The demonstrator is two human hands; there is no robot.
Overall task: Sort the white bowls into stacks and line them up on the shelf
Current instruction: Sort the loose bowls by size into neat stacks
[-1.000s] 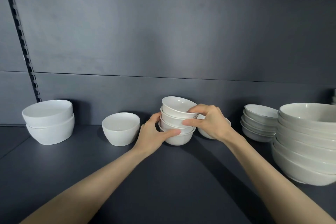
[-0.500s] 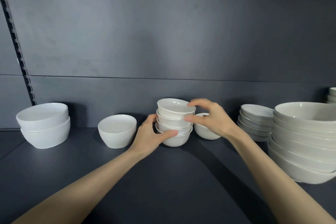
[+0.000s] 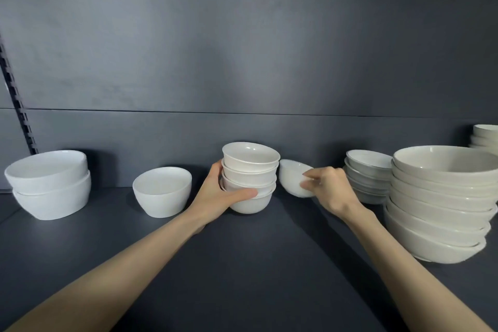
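A stack of several small white bowls (image 3: 249,170) stands at the middle of the dark shelf (image 3: 242,264). My left hand (image 3: 218,194) grips the lower part of this stack from the left, thumb across its front. Just right of the stack, a single small white bowl (image 3: 291,178) is tilted off the shelf, and my right hand (image 3: 327,187) pinches its right rim. A lone deeper white bowl (image 3: 161,191) sits left of the stack, and two nested wide bowls (image 3: 49,186) stand at the far left.
At the right stand a stack of several shallow bowls (image 3: 366,178) and, nearer, a tall stack of several large bowls (image 3: 442,202). More bowls (image 3: 486,137) peek in at the right edge. A slotted rail (image 3: 16,100) runs up the back wall on the left.
My right hand has left the top of the small stack and moved right to the single bowl, which is now tilted up. My left hand stays on the stack.
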